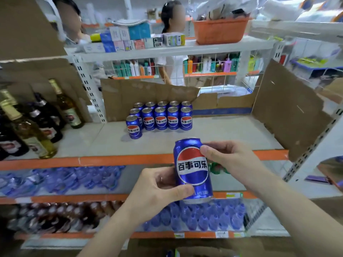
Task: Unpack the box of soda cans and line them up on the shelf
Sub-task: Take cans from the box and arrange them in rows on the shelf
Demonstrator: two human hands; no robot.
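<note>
Just in front of the orange-edged grey shelf (pixel 213 130), blue aluminium soda can w/ red-white-blue logo (pixel 192 169) held upright. Left hand (pixel 157 190) wraps lower body, thumb across front; right hand (pixel 226 158) pinches near top rim. Likely full, so fairly heavy; thin wall dents, smooth sides may slip. Best hold: mid-body. Cluster of matching blue cans (pixel 161 117) stands further back on shelf.

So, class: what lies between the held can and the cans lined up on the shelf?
Only bare shelf in the head view, between held can and lined-up cans.
</note>
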